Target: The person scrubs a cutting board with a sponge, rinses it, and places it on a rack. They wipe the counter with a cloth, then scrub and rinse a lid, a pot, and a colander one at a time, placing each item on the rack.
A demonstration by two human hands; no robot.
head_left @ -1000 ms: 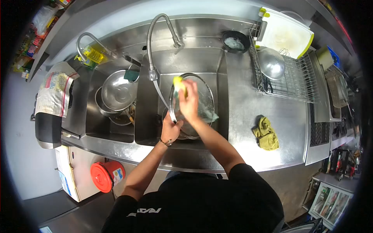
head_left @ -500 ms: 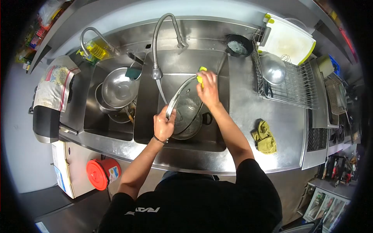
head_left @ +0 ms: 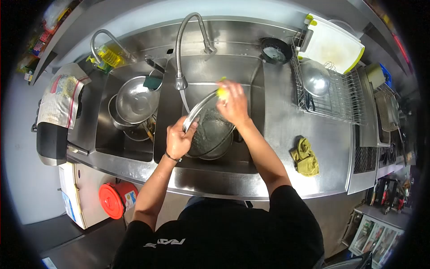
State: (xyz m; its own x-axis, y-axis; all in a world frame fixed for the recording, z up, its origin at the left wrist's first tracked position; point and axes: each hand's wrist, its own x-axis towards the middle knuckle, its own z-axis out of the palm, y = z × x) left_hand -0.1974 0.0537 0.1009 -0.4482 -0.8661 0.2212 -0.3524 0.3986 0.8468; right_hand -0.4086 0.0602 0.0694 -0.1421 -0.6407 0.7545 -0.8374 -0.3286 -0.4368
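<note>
A round glass lid (head_left: 207, 123) with a metal rim is tilted over the right sink basin (head_left: 245, 74). My left hand (head_left: 179, 140) is closed on the lid's left edge. At the upper rim my right hand (head_left: 234, 104), blurred by motion, presses a yellow-green sponge (head_left: 221, 93) to it. Below the lid sits a metal pan (head_left: 217, 156), mostly covered by the glass. Water runs from the flexible faucet (head_left: 181, 83) just left of the lid's rim.
The left basin holds a metal bowl (head_left: 134, 105), a pot and a dark green scouring pad (head_left: 152, 82). Rightward are a crumpled olive cloth (head_left: 305, 157), a small black pan (head_left: 275, 51) and a wire dish rack (head_left: 336, 107). Yellow soap bottle (head_left: 109, 57) stands behind.
Both hands and the lid have shifted left. My right hand and the sponge have moved along the rim, and the lid now covers more of the pan's handle side.
</note>
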